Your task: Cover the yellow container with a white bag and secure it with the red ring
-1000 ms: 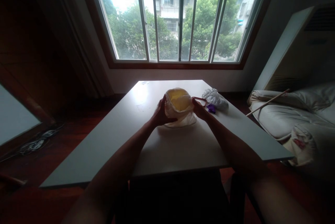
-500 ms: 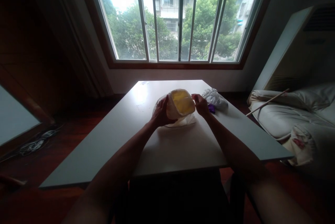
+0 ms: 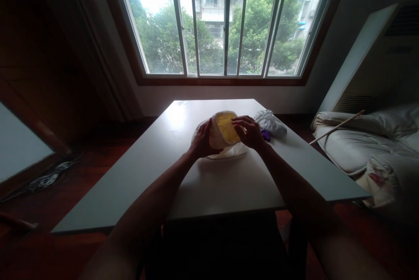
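Note:
A soft white item with a yellow inside (image 3: pixel 224 123) is held tilted over the table, its rounded opening facing me; I cannot tell its exact kind. My left hand (image 3: pixel 202 141) grips its left side, with the fingers over the top and the thumb underneath. At the right edge of the opening is my right hand (image 3: pixel 249 132), its fingers stretched out over the yellow part. Whether those fingertips touch it is unclear. Part of the pale cloth (image 3: pixel 234 152) lies spread on the table below.
The white table (image 3: pixel 137 179) stands before a window. Near its right edge lie a crumpled grey-white bundle (image 3: pixel 271 123) and a small purple piece (image 3: pixel 266 135). A thin stick (image 3: pixel 337 127) leans on the pale sofa (image 3: pixel 347 153). Cables (image 3: pixel 49 179) lie on the floor at left.
My right hand has moved left from the item's right edge, and its fingers have spread out over the opening. The left hand keeps its grip.

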Action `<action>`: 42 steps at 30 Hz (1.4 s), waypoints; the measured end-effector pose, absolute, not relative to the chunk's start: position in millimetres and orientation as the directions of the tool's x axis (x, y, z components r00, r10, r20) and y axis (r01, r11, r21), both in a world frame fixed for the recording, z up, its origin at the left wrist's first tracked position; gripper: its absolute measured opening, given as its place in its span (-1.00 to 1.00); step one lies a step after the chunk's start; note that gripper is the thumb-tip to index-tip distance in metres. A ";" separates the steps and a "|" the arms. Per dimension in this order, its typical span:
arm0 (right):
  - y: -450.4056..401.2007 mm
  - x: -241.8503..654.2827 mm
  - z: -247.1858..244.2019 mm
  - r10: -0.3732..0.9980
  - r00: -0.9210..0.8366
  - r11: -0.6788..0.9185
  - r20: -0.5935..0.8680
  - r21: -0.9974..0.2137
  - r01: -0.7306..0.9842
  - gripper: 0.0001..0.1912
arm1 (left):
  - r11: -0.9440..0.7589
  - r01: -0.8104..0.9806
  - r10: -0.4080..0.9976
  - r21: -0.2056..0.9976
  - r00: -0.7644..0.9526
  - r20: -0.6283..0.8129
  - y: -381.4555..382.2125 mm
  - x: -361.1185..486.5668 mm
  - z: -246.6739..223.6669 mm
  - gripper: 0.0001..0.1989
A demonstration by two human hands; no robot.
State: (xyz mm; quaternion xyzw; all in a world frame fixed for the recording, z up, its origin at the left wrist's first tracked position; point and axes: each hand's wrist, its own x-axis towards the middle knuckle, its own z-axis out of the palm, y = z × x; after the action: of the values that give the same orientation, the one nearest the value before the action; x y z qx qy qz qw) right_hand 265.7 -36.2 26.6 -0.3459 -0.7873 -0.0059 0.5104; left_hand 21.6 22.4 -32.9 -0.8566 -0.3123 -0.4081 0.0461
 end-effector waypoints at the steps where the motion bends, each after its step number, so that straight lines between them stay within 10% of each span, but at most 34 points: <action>1: -37.4 265.6 27.6 0.540 -0.256 0.770 0.802 -0.347 0.536 -0.72 | -0.799 0.575 0.504 0.179 0.476 0.721 21.9 21.9 -32.5 0.44; 22: -39.1 258.6 23.5 0.704 -0.491 0.709 0.513 -0.476 0.520 -0.48 | -0.835 0.541 0.438 0.105 0.536 0.722 16.7 26.4 -30.1 0.35; 42: -34.6 255.0 17.0 0.675 -0.435 0.728 0.596 -0.443 0.523 -0.61 | -0.834 0.551 0.335 -0.028 0.547 0.767 11.5 30.6 -26.8 0.32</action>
State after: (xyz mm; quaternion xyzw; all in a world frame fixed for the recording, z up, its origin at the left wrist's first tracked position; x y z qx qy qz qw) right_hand 255.0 -34.6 17.0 -0.3559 -0.8417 0.0962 0.3945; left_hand 30.6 11.5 -26.8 -0.8691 -0.2550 -0.4021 0.1340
